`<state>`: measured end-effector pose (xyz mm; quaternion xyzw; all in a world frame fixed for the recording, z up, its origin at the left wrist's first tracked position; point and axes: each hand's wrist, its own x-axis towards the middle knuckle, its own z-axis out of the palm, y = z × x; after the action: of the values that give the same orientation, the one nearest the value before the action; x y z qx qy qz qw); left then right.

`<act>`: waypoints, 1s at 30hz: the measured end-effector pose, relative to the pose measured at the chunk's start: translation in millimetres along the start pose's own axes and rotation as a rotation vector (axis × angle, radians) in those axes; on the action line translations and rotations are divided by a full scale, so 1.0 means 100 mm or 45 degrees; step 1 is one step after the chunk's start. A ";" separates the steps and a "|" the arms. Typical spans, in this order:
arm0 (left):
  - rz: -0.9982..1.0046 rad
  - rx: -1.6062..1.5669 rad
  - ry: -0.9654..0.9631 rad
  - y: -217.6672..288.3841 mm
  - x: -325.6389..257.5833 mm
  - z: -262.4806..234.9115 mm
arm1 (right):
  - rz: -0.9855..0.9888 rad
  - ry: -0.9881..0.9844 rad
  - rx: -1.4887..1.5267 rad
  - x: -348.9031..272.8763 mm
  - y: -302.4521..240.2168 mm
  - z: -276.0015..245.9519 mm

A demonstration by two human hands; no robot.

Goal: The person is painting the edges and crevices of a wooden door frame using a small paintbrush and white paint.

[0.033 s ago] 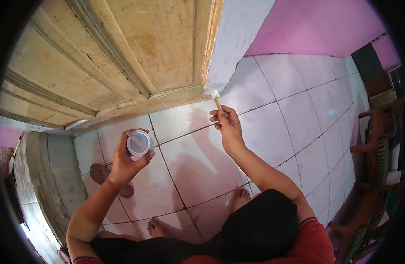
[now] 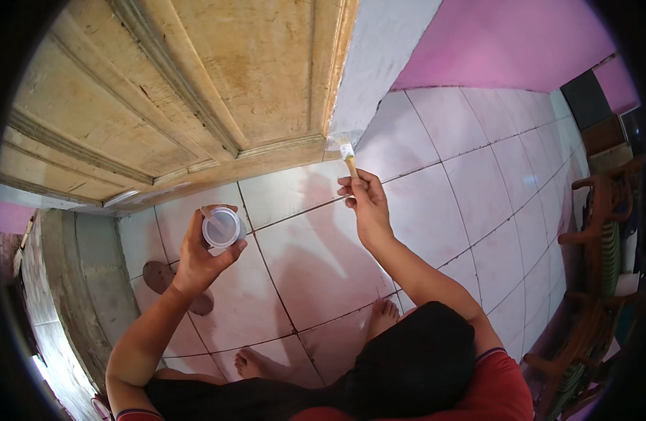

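My right hand (image 2: pixel 370 210) is closed on the wooden handle of a small paintbrush (image 2: pixel 349 160). Its bristle end is up against the bottom of a white-painted strip (image 2: pixel 375 63), which borders a yellowish wooden panelled door (image 2: pixel 252 77). My left hand (image 2: pixel 200 256) grips a small clear plastic cup (image 2: pixel 223 227) from its left side, the fingers wrapped round it. Inside the cup there is something pale; how full it is, I cannot make out.
White floor tiles (image 2: pixel 281 266) with dark joints spread below. Brown slippers (image 2: pixel 158 277) lie beside my left forearm. A grey sill (image 2: pixel 102 263) stands at the left, wooden chairs (image 2: pixel 600 210) at the right, and a pink wall (image 2: pixel 484 45) behind.
My right hand and the paintbrush have shifted very slightly to the right. My left hand and the cup stay where they were.
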<state>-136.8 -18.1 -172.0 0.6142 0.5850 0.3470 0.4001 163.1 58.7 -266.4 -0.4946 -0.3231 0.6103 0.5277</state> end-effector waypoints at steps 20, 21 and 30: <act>-0.016 -0.067 0.031 -0.03 0.03 0.03 | 0.084 0.217 -0.104 0.07 0.26 -0.43; -0.045 -0.077 0.002 -0.02 0.04 0.03 | 0.135 0.210 -0.086 0.08 0.31 -0.47; -0.050 -0.002 -0.043 0.02 0.03 0.03 | 0.121 0.175 -0.101 0.29 0.02 -0.38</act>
<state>-132.6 -15.7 -171.4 0.6080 0.5899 0.3292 0.4172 199.9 81.6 -287.3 -0.5705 -0.2862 0.5861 0.4991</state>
